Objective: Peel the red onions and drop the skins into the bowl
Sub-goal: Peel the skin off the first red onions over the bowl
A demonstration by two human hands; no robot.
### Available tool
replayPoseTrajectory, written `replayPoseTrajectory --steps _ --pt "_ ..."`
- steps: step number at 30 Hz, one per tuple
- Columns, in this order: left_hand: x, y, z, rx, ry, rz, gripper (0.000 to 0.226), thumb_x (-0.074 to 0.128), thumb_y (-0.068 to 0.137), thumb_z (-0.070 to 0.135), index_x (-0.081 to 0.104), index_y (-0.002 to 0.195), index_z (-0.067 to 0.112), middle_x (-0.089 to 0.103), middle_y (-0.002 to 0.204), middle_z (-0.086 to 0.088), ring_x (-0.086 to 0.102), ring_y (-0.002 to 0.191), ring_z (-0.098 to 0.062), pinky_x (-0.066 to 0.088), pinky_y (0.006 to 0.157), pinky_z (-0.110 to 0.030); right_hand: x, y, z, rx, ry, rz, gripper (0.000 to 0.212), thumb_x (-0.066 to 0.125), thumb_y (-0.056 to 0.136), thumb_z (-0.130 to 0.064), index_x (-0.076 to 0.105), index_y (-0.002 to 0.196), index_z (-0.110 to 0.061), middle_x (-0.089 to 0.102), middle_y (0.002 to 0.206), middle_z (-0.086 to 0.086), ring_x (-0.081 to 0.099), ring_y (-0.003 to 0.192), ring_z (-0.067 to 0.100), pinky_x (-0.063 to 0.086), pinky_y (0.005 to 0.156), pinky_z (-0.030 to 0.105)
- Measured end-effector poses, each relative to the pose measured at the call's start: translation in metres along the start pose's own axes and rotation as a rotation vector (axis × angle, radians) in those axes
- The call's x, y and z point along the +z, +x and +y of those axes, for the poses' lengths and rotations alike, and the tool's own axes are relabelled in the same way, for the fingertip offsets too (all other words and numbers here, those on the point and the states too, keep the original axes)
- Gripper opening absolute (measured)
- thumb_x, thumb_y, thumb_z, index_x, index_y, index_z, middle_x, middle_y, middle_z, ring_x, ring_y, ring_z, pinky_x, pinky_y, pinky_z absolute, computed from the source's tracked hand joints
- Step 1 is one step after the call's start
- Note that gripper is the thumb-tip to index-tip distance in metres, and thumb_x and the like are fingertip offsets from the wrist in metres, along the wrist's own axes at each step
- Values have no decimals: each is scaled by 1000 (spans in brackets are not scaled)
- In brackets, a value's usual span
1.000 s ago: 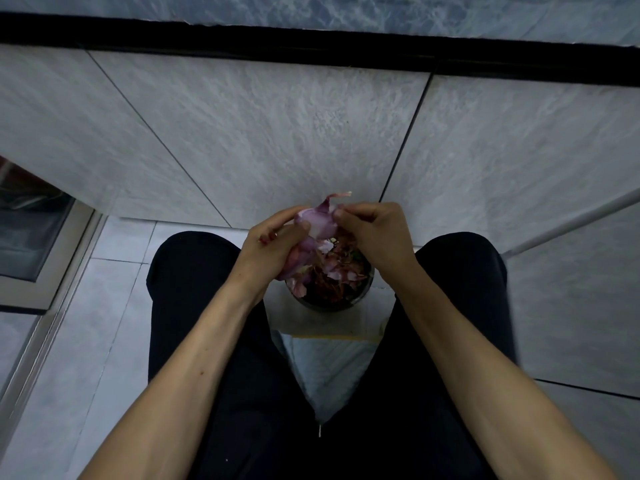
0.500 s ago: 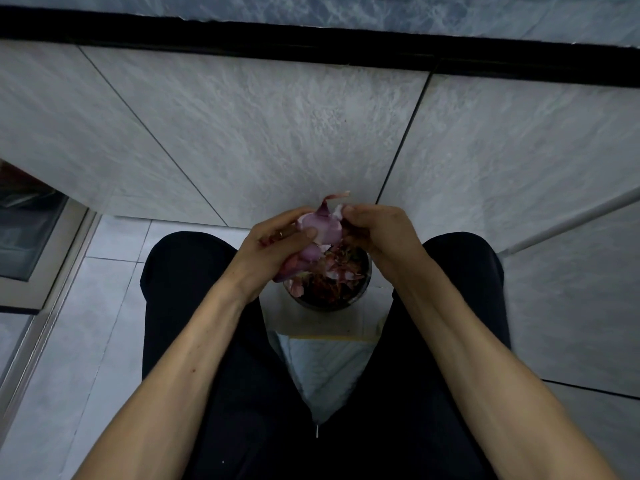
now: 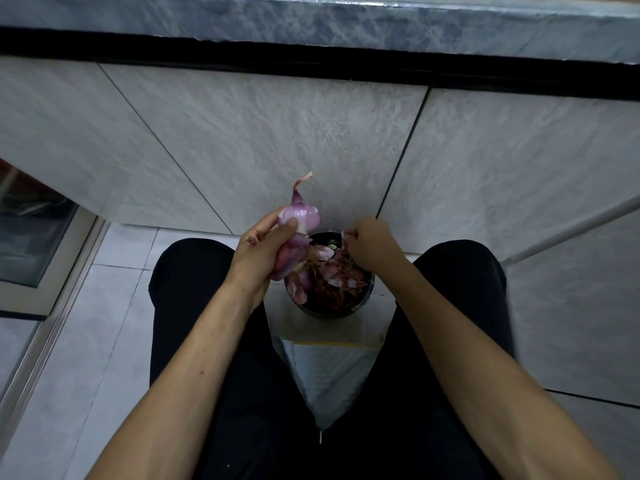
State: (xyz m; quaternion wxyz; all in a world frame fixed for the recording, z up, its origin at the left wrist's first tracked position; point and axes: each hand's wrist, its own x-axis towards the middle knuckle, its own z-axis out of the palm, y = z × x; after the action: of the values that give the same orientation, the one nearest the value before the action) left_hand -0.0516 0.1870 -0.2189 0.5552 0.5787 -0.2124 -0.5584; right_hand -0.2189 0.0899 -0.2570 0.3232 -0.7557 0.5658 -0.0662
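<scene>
My left hand [image 3: 263, 252] grips a cluster of red onions [image 3: 299, 218]; the top one is pale purple with a thin stem pointing up, and a darker one hangs below the palm. A dark round bowl [image 3: 360, 304] stands on the floor between my knees, holding several reddish skins [image 3: 337, 275]. My right hand [image 3: 372, 245] hovers over the bowl's right side, apart from the onions, with its fingers pinched on a small piece of skin [image 3: 344, 234].
A grey tiled cabinet front [image 3: 277, 140] rises just beyond the bowl, under a dark-edged stone counter [image 3: 346, 29]. My black-trousered legs [image 3: 194, 306] flank the bowl on the light tiled floor. A glass-fronted frame [image 3: 34, 244] stands at the left.
My right hand has pulled away from the onion to the right and down over the bowl, carrying a bit of skin. My left hand still holds the onions, a little higher.
</scene>
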Motion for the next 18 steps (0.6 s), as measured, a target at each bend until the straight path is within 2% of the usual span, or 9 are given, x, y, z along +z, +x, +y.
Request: replayPoseTrajectory --steps 2,5,8,10,12,13,15,18 --pt "2 -1 0 -4 -19 10 23 63 97 11 73 112 25 76 79 -8 71 74 -16 57 83 -31 6 5 2 50 -38 12 22 57 87 -8 71 80 7 69 75 17 53 57 22 45 54 29" --pt "2 0 0 -10 -21 26 24 63 97 11 72 115 24 77 82 -7 72 77 -16 57 86 -33 6 8 2 60 -74 17 21 67 84 -17 72 78 3 70 73 13 56 56 19 43 50 25" --pt "0 1 -2 -15 -1 28 25 64 97 13 71 118 23 76 83 -7 72 79 -17 55 90 -35 2 4 4 32 -59 35 40 70 86 -29 60 56 -4 52 52 7 42 45 11 29 43 23" --pt "-1 2 -2 -18 10 24 25 65 96 15 72 118 24 77 89 -8 72 82 -18 56 90 -35 0 -1 2 -30 -33 83 48 64 91 -30 48 50 -10 41 48 1 34 42 8 28 46 24" --pt "-1 1 -1 -17 21 2 25 66 96 17 73 119 23 77 95 -9 72 84 -18 56 85 -32 -6 -6 -5 -136 89 112 32 60 94 -22 63 64 -11 53 59 -1 44 50 7 37 54 24" --pt "0 1 0 -9 32 -16 24 66 96 18 73 119 22 77 96 -10 72 83 -18 57 82 -31 -12 -10 -10 -174 222 107 19 59 94 -18 72 81 -11 62 72 -3 55 61 7 44 61 19" --pt "0 -2 2 27 87 -42 22 65 97 18 74 117 22 76 92 -10 71 79 -18 57 77 -31 -27 -19 -24 -217 492 67 20 59 94 -15 72 110 -12 71 98 -4 66 86 7 50 77 12" --pt "0 -9 11 157 252 -100 22 63 98 10 73 114 20 76 87 -1 71 78 -14 56 73 -29 -48 -30 -41 -325 627 33 20 65 91 -13 71 111 -13 72 104 -1 67 93 4 50 82 13"
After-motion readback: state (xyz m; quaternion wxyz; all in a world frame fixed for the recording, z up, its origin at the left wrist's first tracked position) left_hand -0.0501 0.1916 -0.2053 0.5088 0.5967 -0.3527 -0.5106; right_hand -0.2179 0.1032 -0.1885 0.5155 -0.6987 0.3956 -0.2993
